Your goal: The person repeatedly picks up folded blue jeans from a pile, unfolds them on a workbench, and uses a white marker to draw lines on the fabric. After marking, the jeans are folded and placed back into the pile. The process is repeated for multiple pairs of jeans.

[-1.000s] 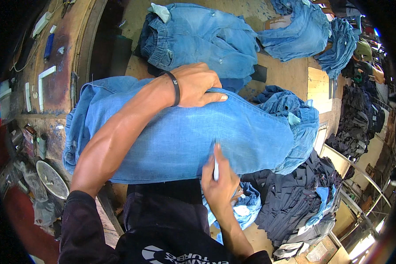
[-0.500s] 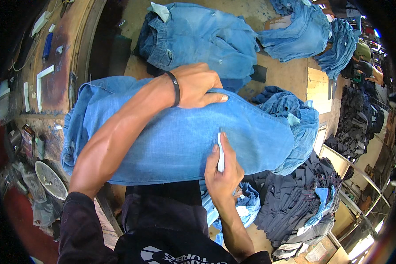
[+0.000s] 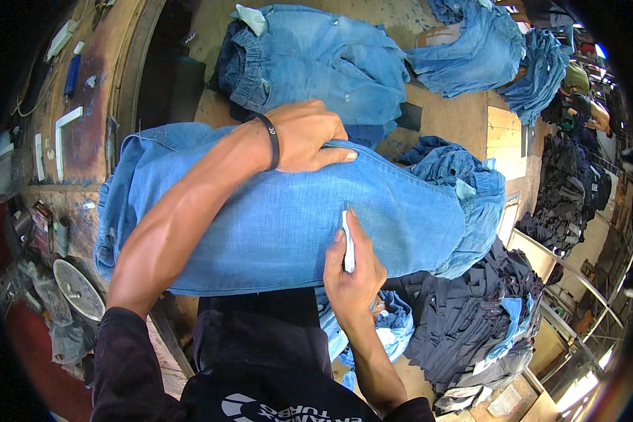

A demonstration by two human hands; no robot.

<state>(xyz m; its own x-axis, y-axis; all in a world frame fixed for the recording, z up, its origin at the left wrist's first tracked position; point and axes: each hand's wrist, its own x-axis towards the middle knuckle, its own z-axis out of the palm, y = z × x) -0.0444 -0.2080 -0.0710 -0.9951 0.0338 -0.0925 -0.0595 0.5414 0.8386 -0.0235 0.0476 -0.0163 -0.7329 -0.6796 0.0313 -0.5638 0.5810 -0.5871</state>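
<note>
Across my front lies a pair of light-blue jeans (image 3: 281, 232), a leg stretched smooth from left to right. My left hand (image 3: 309, 137), with a black band at its wrist, is closed on the far edge of the denim, thumb on top and fingers hidden beyond the edge. Over the middle of the leg, my right hand (image 3: 354, 264) pinches a slim white tool (image 3: 348, 243) between thumb and fingers. Its thin tip points away from me, at or just above the cloth; its exact kind is unclear. The gathered waist end (image 3: 482, 211) bunches up at the right.
More blue jeans (image 3: 316, 63) lie stacked beyond my left hand, with another blue heap (image 3: 471, 53) at the far right. Dark garments (image 3: 471, 316) are piled near right. A wooden bench (image 3: 84, 141) and a round dish (image 3: 79, 288) stand at the left.
The whole view has shifted slightly left. Both hands keep their grips and stay at nearly the same places on the jeans; the white tool leans a little more.
</note>
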